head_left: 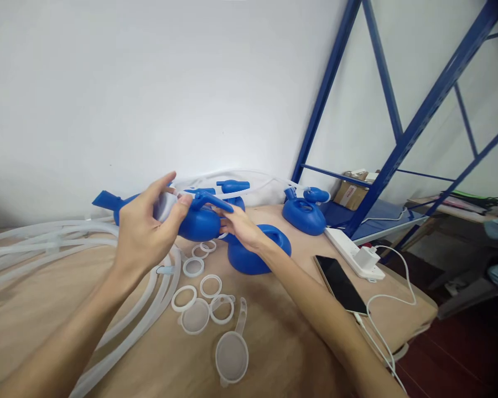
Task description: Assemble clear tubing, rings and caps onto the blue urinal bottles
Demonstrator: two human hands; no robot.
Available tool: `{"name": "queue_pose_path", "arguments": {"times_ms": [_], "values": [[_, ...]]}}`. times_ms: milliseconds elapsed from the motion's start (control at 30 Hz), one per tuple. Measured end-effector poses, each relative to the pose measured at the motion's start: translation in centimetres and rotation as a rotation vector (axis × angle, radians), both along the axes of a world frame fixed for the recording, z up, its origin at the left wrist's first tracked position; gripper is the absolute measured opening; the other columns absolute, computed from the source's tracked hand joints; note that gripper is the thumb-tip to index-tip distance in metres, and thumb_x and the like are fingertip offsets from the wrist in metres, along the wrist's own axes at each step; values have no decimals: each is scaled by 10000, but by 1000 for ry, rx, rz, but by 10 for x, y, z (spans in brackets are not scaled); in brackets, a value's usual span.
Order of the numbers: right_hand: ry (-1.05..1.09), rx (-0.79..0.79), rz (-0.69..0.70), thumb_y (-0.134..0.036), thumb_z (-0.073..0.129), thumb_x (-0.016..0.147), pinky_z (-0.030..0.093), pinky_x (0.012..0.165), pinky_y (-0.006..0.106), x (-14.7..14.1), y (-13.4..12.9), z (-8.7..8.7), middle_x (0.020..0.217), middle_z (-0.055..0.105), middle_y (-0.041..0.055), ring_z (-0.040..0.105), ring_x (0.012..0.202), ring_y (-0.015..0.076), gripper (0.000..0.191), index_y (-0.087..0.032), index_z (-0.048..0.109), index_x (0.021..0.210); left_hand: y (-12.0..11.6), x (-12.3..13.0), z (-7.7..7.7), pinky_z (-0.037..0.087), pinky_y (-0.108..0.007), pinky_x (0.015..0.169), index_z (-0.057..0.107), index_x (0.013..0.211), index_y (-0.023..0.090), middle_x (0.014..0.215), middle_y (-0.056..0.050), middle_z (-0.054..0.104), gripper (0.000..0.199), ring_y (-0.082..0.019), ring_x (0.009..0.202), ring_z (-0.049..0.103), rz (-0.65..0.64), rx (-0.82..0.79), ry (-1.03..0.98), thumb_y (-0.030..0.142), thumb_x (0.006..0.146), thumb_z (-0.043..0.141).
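Note:
A blue plastic urinal bottle (201, 225) with a handle is held up off the table, lying sideways. My left hand (143, 232) is closed around a whitish translucent cap (164, 207) at the bottle's mouth end, thumb on the near side. My right hand (241, 228) grips the bottle from its right side, its fingertips partly hidden behind the body. Just beyond and below my right wrist stands another blue bottle (253, 260). In front of my hands lie several translucent caps (232, 356) and white rings (211, 286).
Coiled translucent hoses (166, 282) cover the table's left. Farther right are a blue bottle (302, 216) with a tube, a white power strip (348, 251) and a phone (341, 283) on a cable. A blue metal rack (398, 149) rises behind the right edge. More blue pieces (234, 186) stand near the wall.

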State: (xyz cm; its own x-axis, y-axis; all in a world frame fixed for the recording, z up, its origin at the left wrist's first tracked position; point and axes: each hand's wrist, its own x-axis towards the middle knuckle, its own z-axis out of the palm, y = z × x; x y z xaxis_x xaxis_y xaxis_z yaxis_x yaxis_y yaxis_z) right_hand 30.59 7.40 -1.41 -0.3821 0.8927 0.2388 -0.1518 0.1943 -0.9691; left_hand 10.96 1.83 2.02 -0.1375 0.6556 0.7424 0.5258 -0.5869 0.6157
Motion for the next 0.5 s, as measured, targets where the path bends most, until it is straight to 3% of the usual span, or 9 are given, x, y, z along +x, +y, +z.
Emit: {"name": "queue_pose_path", "arguments": {"times_ms": [100,200,267,333,433,500], "values": [[13,230,77,-500,651,911,528,1081,426,7,0,-1,1355,702,83,655,1243,251,558,-263,607,1414,-2,4,3,515,-387,970,766,1184,208,1101,-62,774,492,-265,1047,691,56,-46,-75,598,919,625],[23,391,87,-507,798,806,476,1156,457,2,-11,-4,1444,634,74,565,1377,266,758,-301,515,1479,-8,11,5,503,-390,985,765,1171,212,1105,-64,782,454,-273,1073,691,29,-101,-108,562,951,577],[44,392,-30,-557,828,765,559,1063,432,-7,-18,-8,1404,638,91,611,1306,279,777,-278,539,1431,-11,14,4,488,-416,1019,749,1216,210,1160,-79,778,466,-291,1119,682,-4,-166,-113,553,963,561],[38,304,-79,-627,786,779,650,840,376,-16,-21,-13,1321,663,106,703,1097,269,704,-243,595,1338,-15,16,2,479,-435,1044,737,1245,215,1196,-85,771,469,-307,1165,668,-20,-210,-116,547,970,552],[52,169,25,-667,742,799,615,532,286,-20,-18,-16,1241,678,103,724,754,191,673,-220,612,1284,-20,16,-3,505,-429,1025,732,1245,219,1156,-75,778,450,-302,1147,681,-11,-147,-97,524,974,541],[91,117,106,-690,744,783,574,457,257,-17,-14,-16,1230,685,106,711,663,165,711,-211,608,1291,-20,15,-5,522,-407,1015,727,1250,225,1154,-65,777,425,-286,1121,697,-23,-24,-47,489,967,549]]}}
